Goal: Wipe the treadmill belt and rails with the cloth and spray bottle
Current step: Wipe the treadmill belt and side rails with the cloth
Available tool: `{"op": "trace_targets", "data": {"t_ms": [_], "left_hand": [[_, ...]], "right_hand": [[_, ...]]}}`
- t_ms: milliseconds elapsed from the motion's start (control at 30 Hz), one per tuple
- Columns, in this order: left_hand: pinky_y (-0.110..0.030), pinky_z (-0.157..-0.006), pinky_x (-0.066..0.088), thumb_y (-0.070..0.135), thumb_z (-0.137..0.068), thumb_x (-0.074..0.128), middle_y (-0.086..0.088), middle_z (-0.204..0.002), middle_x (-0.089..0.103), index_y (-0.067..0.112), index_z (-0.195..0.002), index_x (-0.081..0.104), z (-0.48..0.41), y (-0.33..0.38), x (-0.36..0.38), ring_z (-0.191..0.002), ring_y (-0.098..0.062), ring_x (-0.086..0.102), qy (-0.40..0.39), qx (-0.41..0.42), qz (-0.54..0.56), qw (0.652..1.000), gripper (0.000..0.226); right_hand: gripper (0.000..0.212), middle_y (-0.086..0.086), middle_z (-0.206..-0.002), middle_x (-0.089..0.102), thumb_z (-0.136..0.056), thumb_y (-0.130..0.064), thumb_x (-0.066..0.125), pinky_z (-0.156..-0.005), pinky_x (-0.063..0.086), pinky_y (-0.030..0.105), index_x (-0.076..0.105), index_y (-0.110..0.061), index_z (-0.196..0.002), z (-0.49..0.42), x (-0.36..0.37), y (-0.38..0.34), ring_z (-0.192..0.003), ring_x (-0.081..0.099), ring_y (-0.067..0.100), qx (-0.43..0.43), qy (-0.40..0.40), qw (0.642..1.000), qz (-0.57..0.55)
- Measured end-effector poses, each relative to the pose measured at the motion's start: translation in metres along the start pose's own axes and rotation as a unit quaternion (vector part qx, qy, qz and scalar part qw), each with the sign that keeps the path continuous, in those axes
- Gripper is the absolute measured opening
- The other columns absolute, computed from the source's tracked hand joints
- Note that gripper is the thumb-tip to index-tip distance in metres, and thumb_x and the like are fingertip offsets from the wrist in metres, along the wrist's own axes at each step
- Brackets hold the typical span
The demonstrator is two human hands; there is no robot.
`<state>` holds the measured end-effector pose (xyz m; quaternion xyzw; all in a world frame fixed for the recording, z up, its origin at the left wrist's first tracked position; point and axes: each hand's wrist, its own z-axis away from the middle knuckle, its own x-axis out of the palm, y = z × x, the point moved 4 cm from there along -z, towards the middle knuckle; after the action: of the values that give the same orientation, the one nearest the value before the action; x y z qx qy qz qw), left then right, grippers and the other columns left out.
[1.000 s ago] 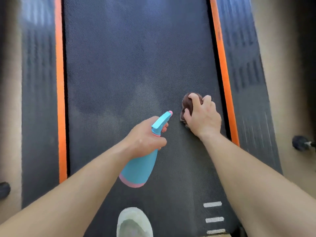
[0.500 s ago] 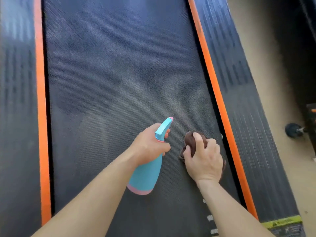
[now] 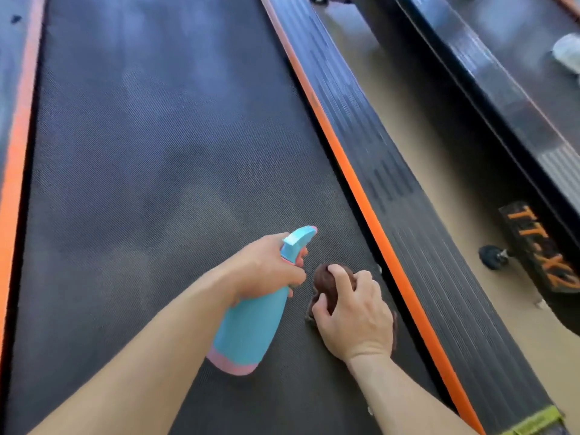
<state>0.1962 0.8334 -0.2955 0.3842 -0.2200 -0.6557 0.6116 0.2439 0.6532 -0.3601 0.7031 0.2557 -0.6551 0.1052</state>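
Brown cloth [image 3: 325,279] on belt [image 3: 157,152], under right hand [image 3: 357,315] fingers [image 3: 343,282] — spray bottle [image 3: 248,334] beside

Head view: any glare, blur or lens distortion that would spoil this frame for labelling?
Head view: a pale bluish sheen washes the far part of the belt; the right rail and the neighbouring machine are smeared by blur; straight edges fan apart toward the viewer, likely the wide lens. The left hand, spray bottle, right hand and cloth read clearly.

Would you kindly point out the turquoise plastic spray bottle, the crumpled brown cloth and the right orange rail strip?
Turquoise plastic spray bottle [image 3: 251,328]: head view, on its body.
Crumpled brown cloth [image 3: 326,281]: head view, bunched top.
Right orange rail strip [image 3: 359,196]: head view, mid-length.
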Motion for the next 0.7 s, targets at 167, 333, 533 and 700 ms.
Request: {"op": "trace_targets", "data": {"t_ms": [167,333,533,700], "left_hand": [[-0.053,-0.089,0.063,0.014,-0.061,0.064,-0.003,-0.086,0.067,0.005,-0.107,0.064,-0.008,0.006,-0.002,-0.068,-0.023,0.07,0.02,0.006,-0.002,1.0,0.047],[-0.047,-0.08,0.064,0.005,-0.076,0.065,-0.003,-0.069,0.066,0.008,-0.089,0.065,-0.002,0.014,0.004,-0.064,-0.025,0.074,0.058,-0.023,-0.034,0.997,0.014],[-0.048,-0.085,0.065,0.01,-0.064,0.065,0.001,-0.087,0.069,0.008,-0.1,0.067,0.018,0.008,0.001,-0.066,-0.022,0.07,0.094,-0.017,0.037,0.995,0.036],[-0.04,-0.079,0.064,0.014,-0.064,0.066,-0.006,-0.103,0.073,0.015,-0.099,0.068,0.038,-0.012,-0.011,-0.069,-0.019,0.072,0.136,-0.02,0.066,0.988,0.035]], "right_hand": [[0.05,0.002,-0.097,0.05,-0.08,-0.056,0.042,-0.055,0.041,0.029,0.052,-0.032,-0.122,0.0,-0.001,0.0,-0.081,0.055,0.023,-0.005,0.005,1.0,0.009],[0.051,0.004,-0.101,0.05,-0.082,-0.054,0.044,-0.057,0.045,0.032,0.052,-0.03,-0.126,0.001,0.001,0.001,-0.083,0.053,0.023,-0.017,0.001,1.0,0.003],[0.047,0.007,-0.1,0.052,-0.083,-0.049,0.048,-0.062,0.049,0.038,0.055,-0.027,-0.124,-0.004,0.004,0.003,-0.085,0.054,0.028,-0.03,0.01,0.999,-0.007],[0.036,0.013,-0.108,0.053,-0.094,-0.04,0.052,-0.073,0.045,0.043,0.055,-0.025,-0.127,-0.091,0.006,-0.013,-0.094,0.055,0.035,-0.033,0.03,0.999,0.022]]}}
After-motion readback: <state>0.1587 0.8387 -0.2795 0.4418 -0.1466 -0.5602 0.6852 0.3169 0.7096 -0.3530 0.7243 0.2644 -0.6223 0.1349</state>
